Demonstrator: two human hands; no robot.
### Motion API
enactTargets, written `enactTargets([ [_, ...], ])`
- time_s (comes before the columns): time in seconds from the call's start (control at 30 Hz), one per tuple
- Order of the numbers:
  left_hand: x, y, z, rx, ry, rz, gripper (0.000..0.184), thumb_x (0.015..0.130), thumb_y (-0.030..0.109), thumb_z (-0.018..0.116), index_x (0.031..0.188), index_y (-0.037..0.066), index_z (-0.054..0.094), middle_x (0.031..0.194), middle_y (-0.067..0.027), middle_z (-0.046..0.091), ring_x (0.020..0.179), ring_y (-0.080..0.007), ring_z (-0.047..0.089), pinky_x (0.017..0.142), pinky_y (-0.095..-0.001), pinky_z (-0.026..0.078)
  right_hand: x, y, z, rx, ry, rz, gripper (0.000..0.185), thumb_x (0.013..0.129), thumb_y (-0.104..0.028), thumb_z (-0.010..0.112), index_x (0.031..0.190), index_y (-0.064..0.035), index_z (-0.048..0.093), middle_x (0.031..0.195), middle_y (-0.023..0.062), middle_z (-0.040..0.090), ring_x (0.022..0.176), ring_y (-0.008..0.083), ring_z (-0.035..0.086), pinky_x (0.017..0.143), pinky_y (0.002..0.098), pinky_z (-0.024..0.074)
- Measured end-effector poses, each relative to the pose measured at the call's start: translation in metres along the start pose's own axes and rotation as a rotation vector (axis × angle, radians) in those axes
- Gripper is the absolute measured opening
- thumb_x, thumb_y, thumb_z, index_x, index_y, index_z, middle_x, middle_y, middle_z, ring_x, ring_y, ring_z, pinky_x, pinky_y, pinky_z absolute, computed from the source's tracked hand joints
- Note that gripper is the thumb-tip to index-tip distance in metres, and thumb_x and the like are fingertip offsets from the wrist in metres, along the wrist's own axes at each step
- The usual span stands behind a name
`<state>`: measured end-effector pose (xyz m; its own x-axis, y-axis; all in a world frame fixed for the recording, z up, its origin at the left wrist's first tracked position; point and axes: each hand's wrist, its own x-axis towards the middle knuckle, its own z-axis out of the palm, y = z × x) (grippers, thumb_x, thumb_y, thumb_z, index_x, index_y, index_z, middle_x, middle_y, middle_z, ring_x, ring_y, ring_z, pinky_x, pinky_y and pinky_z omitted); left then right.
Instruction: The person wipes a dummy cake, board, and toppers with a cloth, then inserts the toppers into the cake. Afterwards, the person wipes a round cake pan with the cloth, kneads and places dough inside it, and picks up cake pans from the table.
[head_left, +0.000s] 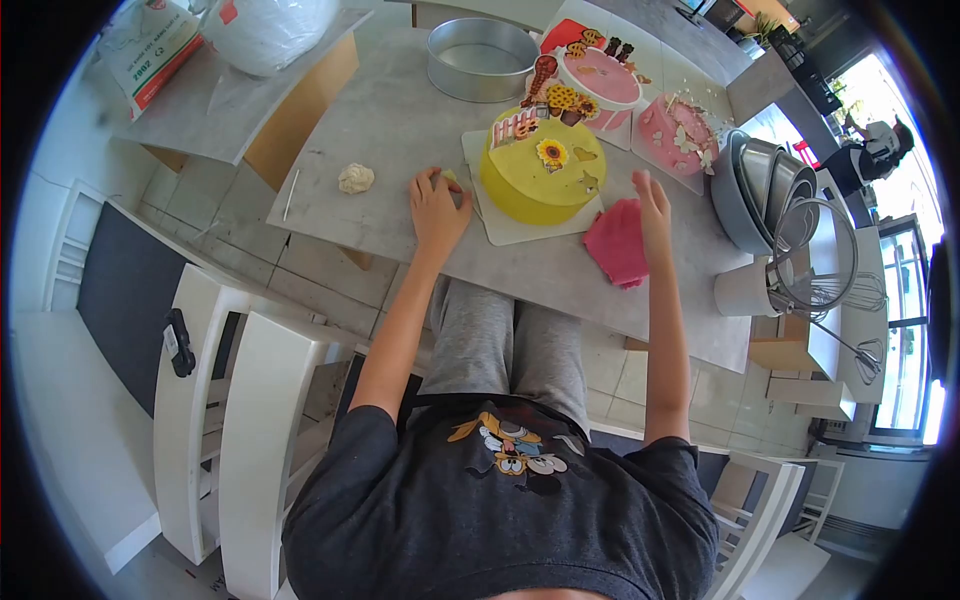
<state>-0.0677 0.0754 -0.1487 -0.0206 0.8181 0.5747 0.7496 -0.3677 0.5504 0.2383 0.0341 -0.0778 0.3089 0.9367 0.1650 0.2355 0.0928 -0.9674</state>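
Observation:
A yellow cake with a sunflower and butterfly shapes on top stands on a white board on the grey table. At the board's left edge is my left hand, its fingers bent around something small and yellowish that I cannot make out. To the right of the cake, my right hand is held upright with its fingers stretched out, beside a crumpled pink cloth. A lump of pale dough lies left of my left hand, with a thin white stick farther left.
Behind the yellow cake stand a round metal pan, a decorated pink cake and another pink cake. Nested metal bowls, whisks and a white cup are at the right. A person is in the background.

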Motion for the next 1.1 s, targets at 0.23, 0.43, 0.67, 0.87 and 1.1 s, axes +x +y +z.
enactTargets([
  [0.23, 0.004, 0.013, -0.013, 0.216, -0.072, -0.026, 0.011, 0.066, 0.012, 0.061, 0.072, 0.002, 0.058, 0.102, -0.0148, 0.049, 0.104, -0.0303, 0.041, 0.080, -0.0385, 0.038, -0.096, 0.040, -0.032, -1.157, 0.142, -0.429, 0.039, 0.077, -0.033, 0.059, 0.110, -0.0111, 0.054, 0.105, 0.0138, 0.052, 0.103, 0.0338, 0.046, 0.084, 0.0431, 0.0385],
  [0.43, 0.010, 0.025, -0.036, 0.006, -0.236, -0.277, 0.016, 0.074, 0.011, 0.060, 0.085, 0.000, 0.057, 0.086, -0.0109, 0.056, 0.080, -0.0241, 0.056, 0.066, -0.0363, 0.045, -0.140, 0.005, -0.023, -1.235, 0.010, -0.227, 0.036, 0.077, -0.029, 0.061, 0.105, -0.0085, 0.055, 0.093, 0.0112, 0.057, 0.085, 0.0256, 0.056, 0.070, 0.0377, 0.0447],
  [0.67, -0.005, 0.144, -0.089, -1.057, -0.410, -0.372, 0.017, 0.077, 0.009, 0.061, 0.091, -0.001, 0.056, 0.081, -0.0060, 0.061, 0.075, -0.0178, 0.059, 0.065, -0.0297, 0.047, -0.129, -0.093, 0.036, 0.385, -0.088, 0.068, 0.028, 0.081, -0.018, 0.062, 0.097, 0.0036, 0.058, 0.084, 0.0049, 0.061, 0.077, 0.0084, 0.056, 0.067, 0.0227, 0.0456],
  [0.87, -0.014, 0.171, -0.102, -0.812, -0.250, -0.052, 0.019, 0.077, 0.008, 0.058, 0.094, -0.002, 0.058, 0.085, -0.0094, 0.064, 0.077, -0.0199, 0.060, 0.069, -0.0302, 0.046, -0.121, -0.122, 0.059, 0.664, -0.084, 0.015, 0.022, 0.077, -0.010, 0.063, 0.094, 0.0035, 0.060, 0.087, 0.0040, 0.059, 0.076, 0.0071, 0.054, 0.068, 0.0202, 0.0430],
  [1.1, 0.025, 0.174, -0.141, -0.792, -0.363, -0.018, 0.012, 0.079, 0.012, 0.060, 0.084, 0.002, 0.063, 0.078, -0.0032, 0.064, 0.076, -0.0105, 0.058, 0.070, -0.0243, 0.043, -0.126, -0.125, 0.042, 0.440, -0.183, -0.137, 0.015, 0.073, -0.005, 0.064, 0.084, 0.0049, 0.062, 0.077, 0.0010, 0.053, 0.073, 0.0078, 0.050, 0.065, 0.0216, 0.0394],
])
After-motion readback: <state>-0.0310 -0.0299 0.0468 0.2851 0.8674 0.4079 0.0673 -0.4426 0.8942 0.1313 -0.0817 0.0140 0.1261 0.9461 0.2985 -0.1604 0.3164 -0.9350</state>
